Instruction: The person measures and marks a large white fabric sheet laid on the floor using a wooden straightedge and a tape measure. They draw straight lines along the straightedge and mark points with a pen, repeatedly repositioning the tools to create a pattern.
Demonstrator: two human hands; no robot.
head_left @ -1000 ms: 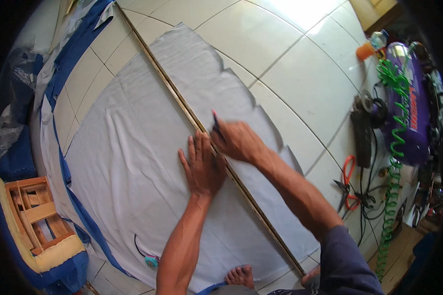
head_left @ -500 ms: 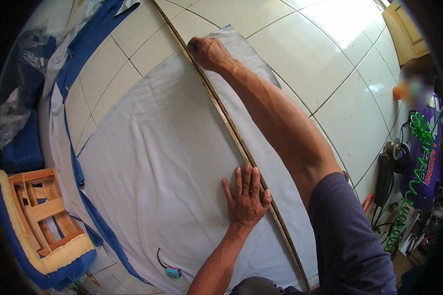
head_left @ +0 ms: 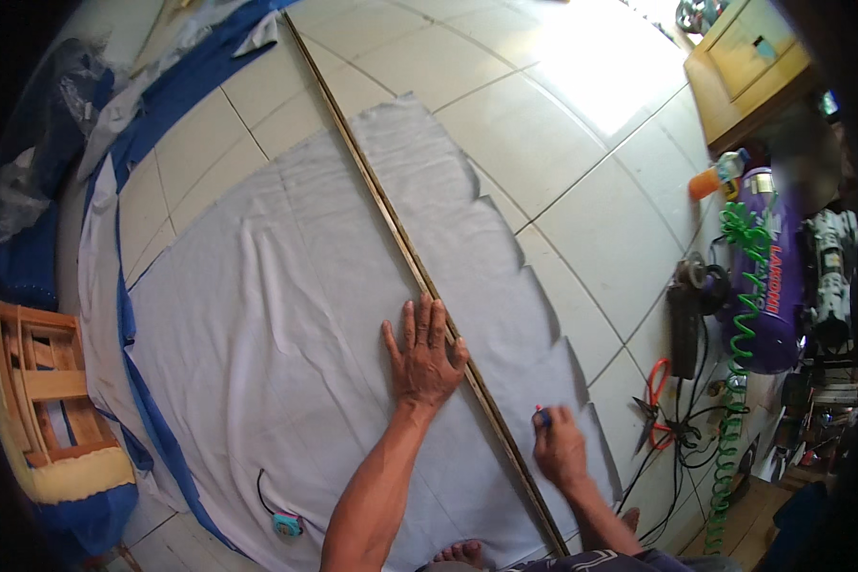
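Note:
A large sheet of pale grey-white fabric (head_left: 334, 343) lies spread on the tiled floor. Diagonally across it runs a long, thin wooden strip (head_left: 376, 191). My left hand (head_left: 427, 367) lies flat with fingers spread, pressing on the fabric against the strip's left side; the thumb reaches the strip's edge. To the right of the strip, my right hand (head_left: 560, 446) is closed around a small dark blue pen-like thing (head_left: 542, 418) with a red end, slightly blurred. A turquoise tape measure (head_left: 286, 523) with a black strap rests on the fabric at lower left.
On the left are a wooden seat frame (head_left: 52, 384) with foam and blue fabric (head_left: 148, 400). Orange-handled scissors (head_left: 656, 400), a black power tool (head_left: 684, 329), cables and a purple tank (head_left: 767, 276) with a green coiled hose line the right. A yellow wooden cabinet (head_left: 748, 62) stands far right.
My right hand has come from the strip's far part back toward me, to the strip's right side. The left hand stays flat against the strip. The view has shifted.

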